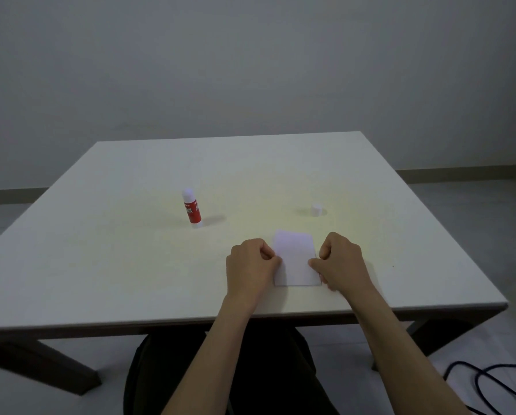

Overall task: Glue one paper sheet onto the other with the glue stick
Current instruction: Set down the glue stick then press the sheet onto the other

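Standing left of centre on the bench, the glue stick waits uncapped; lower down, the left hand and right hand, fingers curled, pinch the paper sides. Pressing evenly outward should seat it flat.

There is just one camera, and it sits on the person's head. It looks forward and down over the white surface, from the near edge toward the far wall. It is close, so both arms reach in from the bottom. The wide view also takes in the floor on both sides.
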